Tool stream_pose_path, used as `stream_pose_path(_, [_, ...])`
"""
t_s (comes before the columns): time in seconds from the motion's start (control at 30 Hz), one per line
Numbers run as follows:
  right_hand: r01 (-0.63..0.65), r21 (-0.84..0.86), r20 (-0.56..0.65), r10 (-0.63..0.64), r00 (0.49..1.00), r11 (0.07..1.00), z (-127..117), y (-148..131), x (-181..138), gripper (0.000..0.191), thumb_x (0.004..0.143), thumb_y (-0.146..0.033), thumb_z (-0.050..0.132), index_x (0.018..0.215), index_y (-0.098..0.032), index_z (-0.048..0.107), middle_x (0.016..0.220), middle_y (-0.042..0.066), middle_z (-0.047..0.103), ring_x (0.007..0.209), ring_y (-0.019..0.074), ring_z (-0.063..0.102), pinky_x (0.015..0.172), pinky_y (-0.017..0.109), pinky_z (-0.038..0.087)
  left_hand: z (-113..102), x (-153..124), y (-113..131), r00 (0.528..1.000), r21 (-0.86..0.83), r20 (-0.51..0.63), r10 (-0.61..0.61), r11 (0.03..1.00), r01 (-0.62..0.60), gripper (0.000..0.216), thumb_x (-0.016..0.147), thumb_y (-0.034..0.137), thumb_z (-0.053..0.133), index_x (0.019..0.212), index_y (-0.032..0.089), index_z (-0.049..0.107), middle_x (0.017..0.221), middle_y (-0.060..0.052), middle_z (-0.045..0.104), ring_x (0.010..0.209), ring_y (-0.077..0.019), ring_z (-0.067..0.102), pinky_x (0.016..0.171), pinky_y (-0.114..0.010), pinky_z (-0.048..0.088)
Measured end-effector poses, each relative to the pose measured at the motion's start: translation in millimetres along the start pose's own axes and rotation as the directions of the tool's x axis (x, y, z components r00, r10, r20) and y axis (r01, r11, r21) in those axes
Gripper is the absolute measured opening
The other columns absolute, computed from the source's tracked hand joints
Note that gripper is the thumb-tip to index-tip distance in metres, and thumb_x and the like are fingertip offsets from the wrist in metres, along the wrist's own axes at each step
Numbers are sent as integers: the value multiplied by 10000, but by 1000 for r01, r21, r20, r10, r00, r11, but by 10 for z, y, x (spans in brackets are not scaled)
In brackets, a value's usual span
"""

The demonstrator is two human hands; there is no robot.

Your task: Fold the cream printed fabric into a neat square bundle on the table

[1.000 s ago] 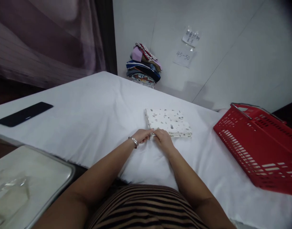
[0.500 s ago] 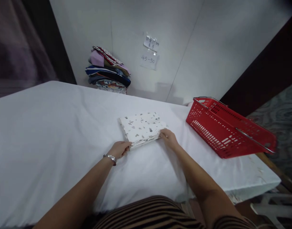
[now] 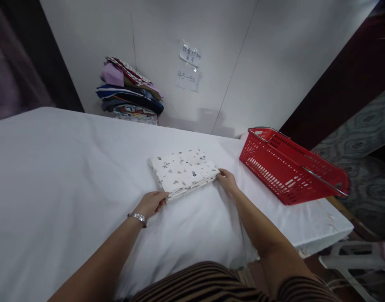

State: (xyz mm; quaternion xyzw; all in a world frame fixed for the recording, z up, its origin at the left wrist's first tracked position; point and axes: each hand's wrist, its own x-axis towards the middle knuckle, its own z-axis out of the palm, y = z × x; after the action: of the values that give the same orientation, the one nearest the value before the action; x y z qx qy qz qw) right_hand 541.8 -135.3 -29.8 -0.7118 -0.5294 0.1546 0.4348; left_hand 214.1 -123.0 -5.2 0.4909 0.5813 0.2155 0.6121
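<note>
With the left grip (image 3: pixel 152 203) pinching the near-left corner of the folded printed cloth (image 3: pixel 183 170) and the right grip (image 3: pixel 227 181) its near-right corner, on the desk (image 3: pixel 69 167) left of the red basket (image 3: pixel 271 167), an even pull seems best for keeping the layers aligned.

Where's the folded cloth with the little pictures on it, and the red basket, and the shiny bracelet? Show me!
Folded cloth (image 3: pixel 183 171): head view, middle of its printed top.
Red basket (image 3: pixel 287 164): head view, on its long side wall.
Shiny bracelet (image 3: pixel 137 217): head view, on its silvery band.
</note>
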Motion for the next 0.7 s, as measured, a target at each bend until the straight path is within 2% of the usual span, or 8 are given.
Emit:
stream_pose_path(0.2, [-102,284,101,75,992,953,-44,-15,49,321,649,-219,515,924,-142,661,819,34,684,756,158,612,755,295,470,2,-12,-5,1000,-17,7,30,999,-30,317,605,461,567,509,177,462,394,48,415,332,-60,299,343,-204,161])
stream_pose_path(0.47, [-77,118,97,66,993,990,-22,65,116,342,633,-269,569,944,-167,669,784,1,664,725,149,583,700,272,464,5,30,-29,1000,-30,13,13,999,-13,314,609,452,577,520,170,471,440,46,446,346,-53,328,344,-194,168])
stream_pose_path(0.6, [-220,276,122,193,974,936,8,13,118,348,591,-221,575,918,-144,665,752,6,669,677,137,583,647,246,458,8,32,-37,1000,-53,6,11,999,-10,328,572,466,605,530,165,480,446,46,454,355,-54,338,347,-192,173])
stream_pose_path(0.7, [-277,371,132,245,961,887,-16,-62,108,328,583,-231,584,882,-124,664,721,20,668,615,128,573,578,233,444,6,42,-52,1000,-58,11,20,998,-20,338,550,479,613,545,165,488,453,44,467,357,-59,342,344,-197,169])
